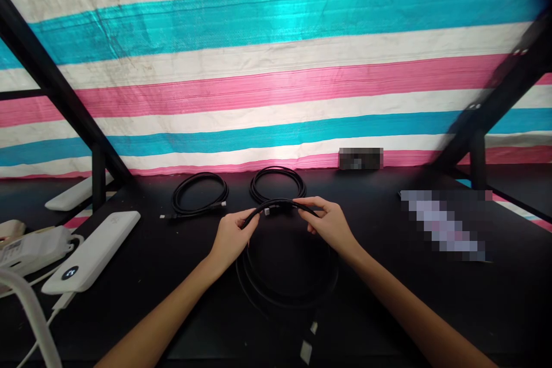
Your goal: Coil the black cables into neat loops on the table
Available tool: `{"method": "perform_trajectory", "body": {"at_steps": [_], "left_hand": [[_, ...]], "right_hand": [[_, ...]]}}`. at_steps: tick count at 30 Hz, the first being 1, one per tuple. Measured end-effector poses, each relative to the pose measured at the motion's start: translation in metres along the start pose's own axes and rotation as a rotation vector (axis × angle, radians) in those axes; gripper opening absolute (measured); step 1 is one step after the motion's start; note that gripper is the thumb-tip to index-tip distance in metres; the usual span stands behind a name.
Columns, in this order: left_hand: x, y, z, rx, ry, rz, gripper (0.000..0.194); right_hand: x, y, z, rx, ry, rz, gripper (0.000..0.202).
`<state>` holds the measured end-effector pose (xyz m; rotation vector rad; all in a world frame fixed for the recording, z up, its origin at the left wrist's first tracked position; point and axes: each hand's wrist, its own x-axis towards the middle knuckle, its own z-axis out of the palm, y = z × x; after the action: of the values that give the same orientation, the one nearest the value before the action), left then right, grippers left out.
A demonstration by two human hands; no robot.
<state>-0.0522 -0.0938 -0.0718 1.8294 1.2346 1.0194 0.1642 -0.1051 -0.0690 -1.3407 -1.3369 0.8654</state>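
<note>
A black cable [280, 302] is looped into a coil between my hands, its lower loops hanging toward me and blurred. My left hand [235, 233] is closed on the coil's upper left side. On the upper right, my right hand [325, 221] pinches the same coil between thumb and fingers. Light-coloured plugs [307, 348] show at the coil's lower end. Just beyond my hands lies a second coiled black cable [278, 169], partly covered by the held one. Another coiled black cable [200, 175] with light plug ends rests to its left.
On the left of the black table [172, 310] lies a white power bank [92, 253] with a lit display and a cord. White adapters [34, 247] and a curved white tube [32, 310] are beside it. Blurred-out items [448, 227] lie right. Black frame bars flank a striped sheet [276, 80].
</note>
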Motion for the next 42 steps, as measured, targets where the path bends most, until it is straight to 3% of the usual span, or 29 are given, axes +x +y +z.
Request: {"method": "perform_trajectory", "body": {"at_steps": [4,9,18,23,28,34,39,42], "left_hand": [[-0.001,0.001,0.001,0.007,0.004,-0.004,0.032],[-0.004,0.003,0.004,-0.012,-0.082,-0.070,0.031],[-0.004,0.001,0.006,-0.099,-0.087,-0.100,0.047],[-0.001,-0.001,0.004,-0.068,-0.069,-0.084,0.050],[0.000,-0.005,0.003,-0.046,-0.085,-0.092,0.049],[-0.005,0.000,0.005,0.082,-0.106,-0.025,0.028],[-0.004,0.006,0.003,0.140,-0.092,-0.008,0.020],[-0.003,0.006,0.002,0.137,-0.100,-0.022,0.026]], "right_hand": [[0.000,0.000,0.000,0.008,-0.003,0.001,0.028],[-0.001,-0.002,0.001,0.022,0.004,-0.035,0.026],[-0.004,-0.010,0.001,0.027,0.067,-0.058,0.025],[-0.003,-0.011,0.000,0.053,0.055,0.005,0.024],[-0.002,-0.010,0.001,0.053,-0.014,0.011,0.023],[-0.007,-0.009,0.006,-0.040,-0.211,0.019,0.045],[-0.009,-0.010,0.007,-0.082,-0.249,-0.044,0.041],[-0.010,-0.011,0.007,-0.116,-0.256,-0.069,0.040]]}}
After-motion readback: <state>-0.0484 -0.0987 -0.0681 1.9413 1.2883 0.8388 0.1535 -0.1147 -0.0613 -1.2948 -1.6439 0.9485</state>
